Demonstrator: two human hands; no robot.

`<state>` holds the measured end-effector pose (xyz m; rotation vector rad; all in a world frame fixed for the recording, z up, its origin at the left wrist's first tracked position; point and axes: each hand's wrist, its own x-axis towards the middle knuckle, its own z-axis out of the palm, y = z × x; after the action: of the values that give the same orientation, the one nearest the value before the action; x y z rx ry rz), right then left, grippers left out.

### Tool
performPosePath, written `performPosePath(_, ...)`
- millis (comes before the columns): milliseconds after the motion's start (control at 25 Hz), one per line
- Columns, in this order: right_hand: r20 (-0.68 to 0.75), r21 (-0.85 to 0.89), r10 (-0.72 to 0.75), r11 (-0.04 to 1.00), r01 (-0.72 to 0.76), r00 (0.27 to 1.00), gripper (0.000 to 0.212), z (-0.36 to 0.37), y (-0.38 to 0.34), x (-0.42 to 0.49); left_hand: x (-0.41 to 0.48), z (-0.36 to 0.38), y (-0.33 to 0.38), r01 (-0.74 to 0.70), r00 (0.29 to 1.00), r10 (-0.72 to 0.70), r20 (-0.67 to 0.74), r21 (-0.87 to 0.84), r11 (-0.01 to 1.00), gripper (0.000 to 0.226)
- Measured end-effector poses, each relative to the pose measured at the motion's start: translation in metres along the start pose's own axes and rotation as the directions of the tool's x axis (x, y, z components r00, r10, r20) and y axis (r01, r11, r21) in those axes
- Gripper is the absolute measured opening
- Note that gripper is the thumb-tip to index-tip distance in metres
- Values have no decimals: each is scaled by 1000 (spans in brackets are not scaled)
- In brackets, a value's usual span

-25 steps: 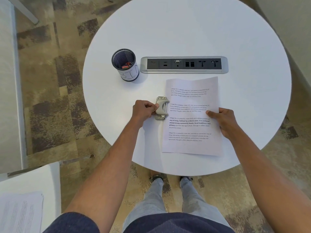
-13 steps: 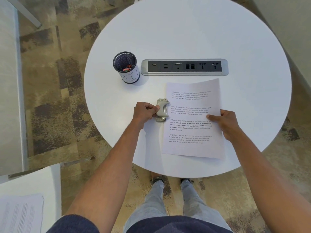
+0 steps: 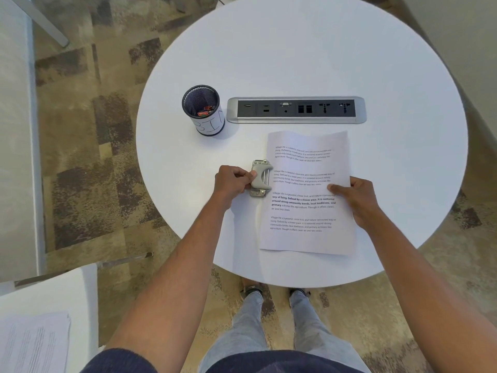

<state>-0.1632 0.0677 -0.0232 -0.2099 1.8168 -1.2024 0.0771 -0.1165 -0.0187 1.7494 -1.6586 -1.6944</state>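
Head view, looking down on a round white table [image 3: 295, 49].

- Small grey metal two-hole punch [image 3: 260, 179] sits flat on the table, left of centre and toward the near edge.
- Left hand [image 3: 232, 181] grips the punch from its left side, fingers curled, thumb on the grey lever.
- White printed sheet of paper [image 3: 306, 240] lies flat between the table's centre and its near edge. Its long left edge meets the mouth of the punch about halfway along.
- Right hand [image 3: 355, 201] pinches the sheet at its right edge, thumb on top of the print, fingers curled at the margin. Cannot tell whether they reach under the paper.
- Black mesh cup with a white label band [image 3: 204, 111] stands upright beyond the punch, toward the left edge, with something small and red inside.
- Silver-framed black socket panel [image 3: 295, 110] is set into the table centre, just beyond the sheet's far edge.
- Off the table at the lower left, a stack of printed sheets [image 3: 32, 343] rests on a separate white surface [image 3: 53, 289].

Progress, as judged: punch and sheet are brought together and both are steadied. No holes show along the visible left margin, though the part inside the punch is hidden. How deep the edge sits in the slot cannot be read. Left to do, by the look of it: seat the edge fully, press the lever, and draw the sheet clear.
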Motion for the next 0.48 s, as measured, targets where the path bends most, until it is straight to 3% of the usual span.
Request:
performPosePath(200,-3,11,37,999,-37,999,23,-10,-2,2,1,0,0,5,1000,-5,1,-7,1000,22)
performPosePath(360,143,83,117,988,-130,983,30,-18,-6,2,1,0,0,10,1000,-10,1,-6,1000,22)
performPosePath(480,195,9,165,985,-170,967,28,-20,-8,1,1,0,1,10,1000,-10,-1,5,1000,26)
